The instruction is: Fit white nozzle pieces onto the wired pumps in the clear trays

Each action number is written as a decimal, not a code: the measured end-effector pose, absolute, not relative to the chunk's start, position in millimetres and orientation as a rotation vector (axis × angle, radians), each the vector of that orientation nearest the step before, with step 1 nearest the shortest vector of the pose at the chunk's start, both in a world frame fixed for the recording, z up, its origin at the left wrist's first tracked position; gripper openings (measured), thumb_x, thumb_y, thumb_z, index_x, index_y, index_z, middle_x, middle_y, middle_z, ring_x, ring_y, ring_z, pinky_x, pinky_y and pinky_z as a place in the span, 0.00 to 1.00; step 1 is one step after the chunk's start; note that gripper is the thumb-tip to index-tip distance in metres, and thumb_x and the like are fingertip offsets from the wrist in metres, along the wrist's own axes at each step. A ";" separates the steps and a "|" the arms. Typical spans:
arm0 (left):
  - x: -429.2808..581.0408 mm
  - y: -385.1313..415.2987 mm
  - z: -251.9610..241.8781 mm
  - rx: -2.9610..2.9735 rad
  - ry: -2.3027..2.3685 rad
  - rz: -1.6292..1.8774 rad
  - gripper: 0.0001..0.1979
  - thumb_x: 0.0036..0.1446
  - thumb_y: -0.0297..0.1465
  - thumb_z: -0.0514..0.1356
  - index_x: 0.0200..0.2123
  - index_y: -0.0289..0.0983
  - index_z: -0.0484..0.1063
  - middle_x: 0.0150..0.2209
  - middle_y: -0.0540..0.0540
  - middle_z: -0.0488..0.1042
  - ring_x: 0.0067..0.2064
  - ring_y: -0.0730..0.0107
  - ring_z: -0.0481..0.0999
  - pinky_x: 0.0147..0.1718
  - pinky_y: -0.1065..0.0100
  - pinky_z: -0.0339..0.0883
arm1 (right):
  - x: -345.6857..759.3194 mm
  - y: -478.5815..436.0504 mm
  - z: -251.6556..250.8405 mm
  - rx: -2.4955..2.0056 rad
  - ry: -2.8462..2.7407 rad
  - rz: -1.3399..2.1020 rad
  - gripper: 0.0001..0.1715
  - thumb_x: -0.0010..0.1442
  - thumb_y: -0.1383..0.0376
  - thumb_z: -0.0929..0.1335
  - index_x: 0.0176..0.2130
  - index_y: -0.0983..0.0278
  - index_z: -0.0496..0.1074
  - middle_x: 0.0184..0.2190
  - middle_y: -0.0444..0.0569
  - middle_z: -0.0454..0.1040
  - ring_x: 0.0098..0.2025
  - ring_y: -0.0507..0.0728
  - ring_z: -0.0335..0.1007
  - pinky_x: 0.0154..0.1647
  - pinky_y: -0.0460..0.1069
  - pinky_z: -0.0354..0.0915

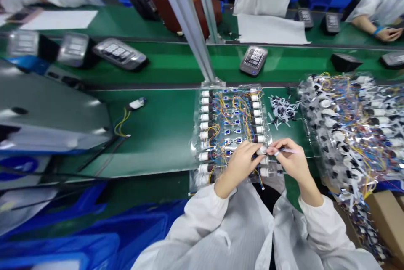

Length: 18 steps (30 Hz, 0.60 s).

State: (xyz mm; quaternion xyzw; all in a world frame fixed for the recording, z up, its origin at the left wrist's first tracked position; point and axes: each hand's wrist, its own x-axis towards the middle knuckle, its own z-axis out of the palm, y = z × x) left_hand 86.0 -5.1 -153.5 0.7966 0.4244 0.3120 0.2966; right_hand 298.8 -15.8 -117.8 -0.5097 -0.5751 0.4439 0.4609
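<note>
My left hand (240, 161) is closed on a small white cylindrical motor with wires (261, 150) above the near right part of a clear plastic tray (193, 144). My right hand (293, 162) meets it from the right, with thumb and fingers pinched at the motor's end. A thin pale strip (288, 150) sticks out from between the right fingers. In the tray, white-and-black motors (205, 117) lie in two columns with yellow, red and blue wires, and small blue parts run down the middle. What exactly the right fingertips press is too small to see.
Right of the tray lies a pile of black-and-white strips (283, 109), then stacked trays of wired parts (344, 131). A loose wired part (136, 104) lies at left beside a grey machine (53, 110). Monitors (254, 60) sit on the green belt behind a metal post (192, 26). Co-workers sit opposite.
</note>
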 end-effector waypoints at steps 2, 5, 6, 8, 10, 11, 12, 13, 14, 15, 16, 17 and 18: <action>86.0 -4.3 -152.0 2.097 1.148 0.842 0.15 0.68 0.38 0.63 0.54 0.39 0.76 0.48 0.42 0.81 0.49 0.57 0.76 0.51 0.55 0.71 | 298.1 -17.6 -129.0 -1.269 -1.341 1.150 0.12 0.61 0.61 0.77 0.36 0.61 0.72 0.41 0.51 0.81 0.42 0.58 0.81 0.44 0.52 0.76; 85.9 -4.3 -150.5 2.121 1.142 0.849 0.16 0.68 0.39 0.62 0.54 0.38 0.76 0.48 0.42 0.81 0.48 0.58 0.76 0.50 0.55 0.71 | 295.7 -21.6 -142.8 -1.313 -1.280 1.123 0.13 0.60 0.60 0.78 0.34 0.61 0.73 0.39 0.50 0.81 0.41 0.58 0.80 0.45 0.53 0.75; 85.8 -4.4 -150.0 2.135 1.132 0.848 0.16 0.69 0.39 0.62 0.54 0.38 0.75 0.48 0.42 0.81 0.48 0.59 0.75 0.50 0.55 0.71 | 294.5 -22.7 -145.7 -1.332 -1.269 1.089 0.12 0.60 0.60 0.78 0.34 0.61 0.73 0.39 0.50 0.81 0.41 0.58 0.80 0.46 0.53 0.75; 85.6 -4.4 -148.8 2.155 1.122 0.838 0.16 0.69 0.39 0.62 0.54 0.38 0.76 0.48 0.42 0.81 0.48 0.59 0.75 0.50 0.55 0.71 | 291.7 -24.1 -149.2 -1.356 -1.267 1.033 0.11 0.61 0.60 0.77 0.35 0.60 0.75 0.38 0.49 0.81 0.42 0.58 0.80 0.48 0.54 0.74; 85.6 -4.3 -147.6 2.164 1.125 0.823 0.16 0.69 0.39 0.61 0.54 0.37 0.76 0.48 0.42 0.82 0.48 0.59 0.75 0.50 0.55 0.71 | 288.9 -24.6 -151.2 -1.354 -1.293 1.021 0.09 0.61 0.60 0.77 0.36 0.60 0.75 0.38 0.49 0.81 0.43 0.59 0.79 0.49 0.54 0.73; 85.7 -4.3 -147.0 2.166 1.130 0.818 0.16 0.69 0.39 0.61 0.54 0.37 0.76 0.48 0.42 0.82 0.48 0.59 0.75 0.50 0.55 0.71 | 287.8 -24.5 -152.1 -1.348 -1.308 1.024 0.09 0.62 0.60 0.77 0.36 0.60 0.75 0.38 0.49 0.81 0.43 0.59 0.79 0.49 0.54 0.72; 85.9 -4.3 -146.5 2.167 1.134 0.815 0.15 0.69 0.39 0.61 0.54 0.37 0.76 0.48 0.42 0.82 0.48 0.59 0.75 0.50 0.56 0.71 | 286.9 -24.3 -152.9 -1.342 -1.317 1.027 0.09 0.62 0.60 0.76 0.36 0.59 0.75 0.38 0.49 0.81 0.42 0.59 0.79 0.49 0.54 0.72; 86.1 -4.3 -146.3 2.168 1.137 0.813 0.15 0.70 0.39 0.61 0.54 0.37 0.76 0.48 0.42 0.82 0.48 0.60 0.75 0.50 0.56 0.71 | 286.3 -24.1 -153.9 -1.340 -1.320 1.025 0.08 0.62 0.60 0.76 0.36 0.59 0.75 0.38 0.49 0.81 0.42 0.59 0.79 0.48 0.54 0.72; 86.3 -4.3 -146.2 2.172 1.138 0.812 0.15 0.70 0.39 0.60 0.54 0.37 0.76 0.48 0.42 0.82 0.48 0.60 0.75 0.50 0.56 0.71 | 286.0 -23.9 -154.8 -1.341 -1.314 1.022 0.09 0.63 0.60 0.76 0.36 0.59 0.75 0.38 0.49 0.81 0.42 0.59 0.79 0.48 0.54 0.72; 86.6 -4.2 -146.4 2.177 1.139 0.809 0.15 0.70 0.39 0.60 0.54 0.37 0.76 0.48 0.42 0.82 0.48 0.60 0.75 0.50 0.56 0.71 | 285.8 -23.8 -155.7 -1.343 -1.303 1.023 0.09 0.63 0.60 0.76 0.36 0.59 0.75 0.37 0.48 0.81 0.42 0.59 0.79 0.48 0.54 0.72; 86.8 -4.2 -146.8 2.182 1.141 0.807 0.15 0.70 0.39 0.60 0.54 0.37 0.76 0.48 0.42 0.82 0.48 0.60 0.75 0.50 0.56 0.71 | 285.7 -23.7 -156.5 -1.345 -1.293 1.028 0.09 0.62 0.60 0.76 0.36 0.59 0.75 0.37 0.48 0.80 0.42 0.59 0.78 0.48 0.53 0.72; 86.9 -4.1 -147.4 2.188 1.143 0.806 0.15 0.70 0.39 0.59 0.54 0.37 0.76 0.48 0.42 0.82 0.47 0.61 0.75 0.50 0.56 0.71 | 285.6 -23.6 -157.1 -1.346 -1.287 1.038 0.09 0.62 0.60 0.76 0.35 0.59 0.75 0.37 0.48 0.80 0.43 0.58 0.78 0.48 0.53 0.71; 87.0 -3.9 -148.1 2.191 1.143 0.805 0.16 0.70 0.39 0.59 0.54 0.37 0.76 0.48 0.42 0.82 0.47 0.61 0.75 0.49 0.56 0.71 | 285.5 -23.6 -157.4 -1.344 -1.284 1.049 0.09 0.62 0.60 0.76 0.35 0.59 0.75 0.37 0.48 0.80 0.43 0.58 0.78 0.48 0.53 0.71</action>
